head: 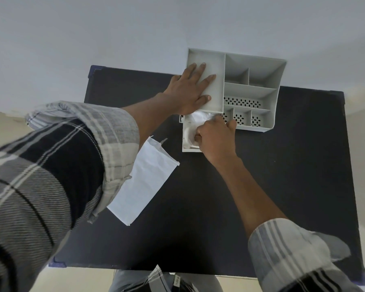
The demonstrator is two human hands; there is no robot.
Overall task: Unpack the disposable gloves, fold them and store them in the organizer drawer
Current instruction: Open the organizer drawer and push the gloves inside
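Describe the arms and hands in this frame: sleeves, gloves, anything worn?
Two bare hands, no gloves, rings or watch visible. Both arms wear a plaid shirt in grey, white and black; the left sleeve and right sleeve are rolled up, cuffs turned back, forearms bare. Left hand; right hand.

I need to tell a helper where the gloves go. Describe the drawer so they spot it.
On the black table stands a grey organizer. The drawer sticks out of its near left corner, the only pulled-out part, with white gloves inside.
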